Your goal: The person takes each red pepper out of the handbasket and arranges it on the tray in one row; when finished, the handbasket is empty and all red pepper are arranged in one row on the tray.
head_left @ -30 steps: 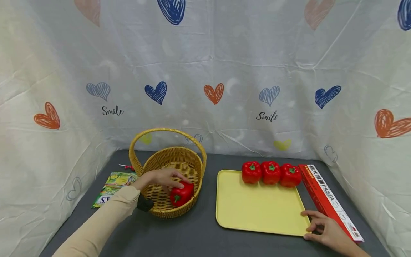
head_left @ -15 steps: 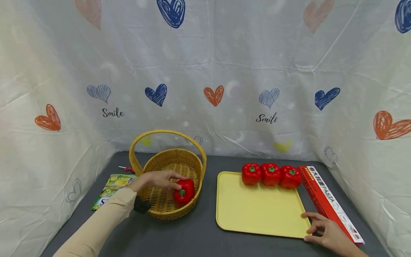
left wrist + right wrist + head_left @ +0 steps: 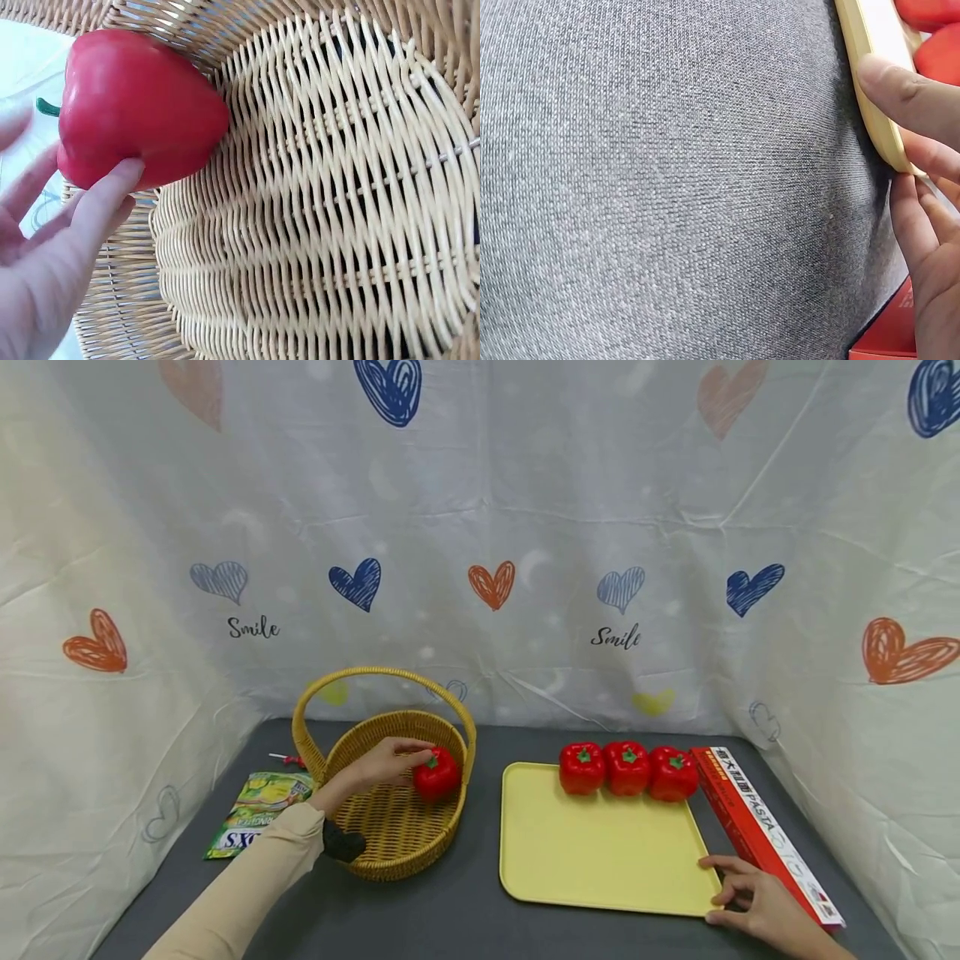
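Observation:
A red bell pepper [image 3: 437, 776] with a green stem is at the right side inside the yellow wicker basket [image 3: 390, 870]. My left hand [image 3: 386, 762] reaches over the basket's left rim and holds this pepper from its left. In the left wrist view, the thumb presses on the pepper [image 3: 142, 105] and the other fingers go partly behind it. At the front right corner of the yellow tray [image 3: 600, 860], my right hand [image 3: 757, 902] grips the edge. The right wrist view has the thumb on the tray's rim [image 3: 866, 112] and fingertips at its corner.
Three more red bell peppers [image 3: 627, 768] line the tray's back edge. A red pasta box [image 3: 765, 835] lies along its right side. Left of the basket are a green and yellow packet [image 3: 262, 806] and a small red-handled tool [image 3: 288, 760]. A printed curtain surrounds the table.
My left hand has moved the pepper toward the back right of the basket and turned it, so its stem now points up. The right hand stays at the tray corner. The head view has shifted slightly.

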`<state>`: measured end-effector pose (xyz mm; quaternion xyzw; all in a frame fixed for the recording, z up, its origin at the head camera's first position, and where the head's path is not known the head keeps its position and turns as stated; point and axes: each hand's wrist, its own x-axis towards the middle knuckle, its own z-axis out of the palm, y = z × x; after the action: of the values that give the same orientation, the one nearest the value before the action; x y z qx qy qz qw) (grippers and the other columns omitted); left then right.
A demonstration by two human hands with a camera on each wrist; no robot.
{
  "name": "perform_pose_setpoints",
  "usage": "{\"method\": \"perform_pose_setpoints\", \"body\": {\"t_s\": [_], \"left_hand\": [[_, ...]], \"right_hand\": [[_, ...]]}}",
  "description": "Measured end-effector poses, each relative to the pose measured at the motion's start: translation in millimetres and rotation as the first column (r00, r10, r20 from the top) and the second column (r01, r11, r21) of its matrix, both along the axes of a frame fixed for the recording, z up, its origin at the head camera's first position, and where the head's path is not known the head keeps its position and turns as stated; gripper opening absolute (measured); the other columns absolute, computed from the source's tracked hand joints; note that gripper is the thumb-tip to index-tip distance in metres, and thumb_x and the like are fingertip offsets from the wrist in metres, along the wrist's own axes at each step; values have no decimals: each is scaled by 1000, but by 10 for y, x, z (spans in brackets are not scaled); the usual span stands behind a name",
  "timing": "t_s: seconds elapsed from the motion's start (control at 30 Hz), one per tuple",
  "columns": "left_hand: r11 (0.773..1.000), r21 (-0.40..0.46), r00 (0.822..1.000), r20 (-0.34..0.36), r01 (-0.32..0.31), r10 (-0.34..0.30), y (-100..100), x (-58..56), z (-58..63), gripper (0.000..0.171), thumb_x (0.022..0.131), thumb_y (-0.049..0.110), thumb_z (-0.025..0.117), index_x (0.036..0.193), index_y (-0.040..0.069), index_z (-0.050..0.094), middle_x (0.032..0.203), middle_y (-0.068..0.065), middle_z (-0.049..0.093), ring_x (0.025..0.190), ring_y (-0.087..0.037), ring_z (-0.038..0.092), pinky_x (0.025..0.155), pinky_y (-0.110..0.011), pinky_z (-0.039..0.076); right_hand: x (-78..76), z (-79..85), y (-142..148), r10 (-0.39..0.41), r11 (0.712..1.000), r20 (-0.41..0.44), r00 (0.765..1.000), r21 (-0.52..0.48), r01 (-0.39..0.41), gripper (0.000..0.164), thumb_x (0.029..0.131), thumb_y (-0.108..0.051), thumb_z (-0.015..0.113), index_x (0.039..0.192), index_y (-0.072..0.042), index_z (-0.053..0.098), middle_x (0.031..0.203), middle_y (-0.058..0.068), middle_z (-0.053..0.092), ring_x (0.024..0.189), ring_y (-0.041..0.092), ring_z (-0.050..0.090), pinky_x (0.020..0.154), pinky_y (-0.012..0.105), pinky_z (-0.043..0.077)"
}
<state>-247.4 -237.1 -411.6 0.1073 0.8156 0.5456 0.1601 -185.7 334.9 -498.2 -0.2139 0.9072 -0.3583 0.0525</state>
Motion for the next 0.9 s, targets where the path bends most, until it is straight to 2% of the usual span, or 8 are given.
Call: {"method": "perform_pose_setpoints", "body": {"t_s": [0.07, 0.17, 0.27, 0.43, 0.53, 0.7, 0.9], "left_hand": [[1000, 1, 1000, 19, -1, 1, 17, 5, -2, 55, 94, 20, 64, 142, 0, 45, 144, -24, 40, 126, -41, 46, 94, -51, 48], [1000, -14, 999, -26, 23, -23, 44, -13, -30, 65, 87, 14, 72, 143, -2, 42, 146, -23, 39, 131, -45, 38, 99, -49, 45], [1000, -7, 997, -72, 17, -17, 70, -41, -81, 66, 84, 6, 73, 142, -4, 42, 146, -23, 39, 134, -47, 32, 102, -50, 41], [1000, 20, 998, -62, 15, -14, 101, -69, -154, 67, 85, 7, 73, 143, -1, 42, 148, -21, 37, 136, -45, 29, 101, -47, 43], [999, 44, 998, -57, 10, -8, 101, -78, -175, 65, 85, 9, 73, 142, 0, 44, 147, -21, 39, 135, -45, 31, 97, -44, 47], [993, 118, 1000, -8, -12, 13, 66, -54, -165, 61, 85, 8, 73, 140, -1, 47, 141, -24, 44, 122, -41, 49, 89, -41, 52], [980, 194, 999, 22, -48, 45, 28, 49, -46, 62, 83, 5, 74, 138, -5, 47, 141, -28, 42, 118, -39, 54, 88, -41, 53]], "right_hand": [[-2, 2, 3, 1, 1000, -7, 1000, -3, -1, 22, 70, -24, 86, 69, -18, 65, 114, 14, 60, 93, -10, 49, 69, 19, 54], [-3, 3, 8, 1, 1000, -17, 1000, -5, -1, 22, 70, -23, 86, 69, -19, 64, 114, 11, 60, 92, -9, 50, 68, 19, 54], [-3, 0, 8, 4, 1000, -25, 1000, -17, -5, 22, 69, -24, 86, 69, -19, 65, 113, 8, 60, 93, -10, 49, 68, 18, 54], [2, -7, -1, 8, 1000, -31, 1000, -28, -9, 22, 69, -24, 86, 69, -20, 65, 113, 7, 61, 94, -11, 48, 68, 17, 53], [9, -9, -2, 0, 1000, -32, 999, -25, 0, 22, 68, -26, 87, 69, -20, 65, 113, 8, 61, 95, -11, 48, 68, 17, 53], [15, -20, -2, -3, 999, -59, 998, -53, 0, 25, 66, -26, 88, 68, -19, 64, 113, 4, 62, 95, -10, 49, 67, 16, 53], [12, -32, -4, -3, 997, -87, 996, -82, -4, 26, 64, -24, 89, 67, -19, 63, 111, 1, 62, 95, -10, 49, 67, 16, 54]]}}
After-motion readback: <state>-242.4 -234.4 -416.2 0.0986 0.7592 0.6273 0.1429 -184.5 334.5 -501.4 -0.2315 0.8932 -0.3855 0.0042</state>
